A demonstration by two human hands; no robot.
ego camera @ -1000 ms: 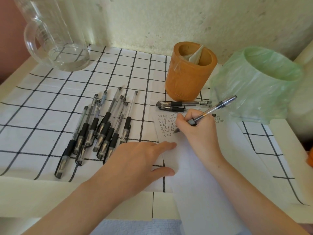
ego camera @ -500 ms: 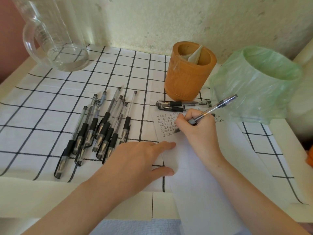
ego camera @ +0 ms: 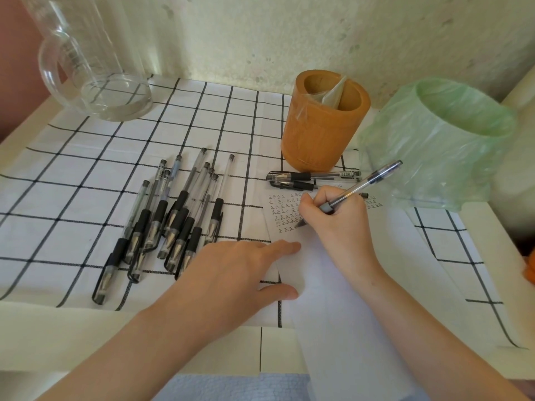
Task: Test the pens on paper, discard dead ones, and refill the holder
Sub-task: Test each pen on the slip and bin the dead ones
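Note:
My right hand [ego camera: 337,224] grips a clear-barrelled pen [ego camera: 366,185] with its tip on a white sheet of paper [ego camera: 341,308], where rows of small black marks are written. My left hand [ego camera: 231,273] lies flat with spread fingers on the paper's left edge. Several black-grip pens [ego camera: 170,218] lie in a pile on the checked cloth to the left. Two capped pens [ego camera: 309,180] rest at the foot of the orange wooden holder [ego camera: 321,125], which has a plastic wrapper inside it. A bin lined with a green bag [ego camera: 440,143] stands to the right.
A clear glass jug [ego camera: 92,65] stands at the back left on the white checked cloth [ego camera: 72,175]. A pale wall runs close behind the holder and bin. An orange object [ego camera: 529,270] shows at the right edge.
The pen tip has shifted slightly on the paper; both hands otherwise stay where they were.

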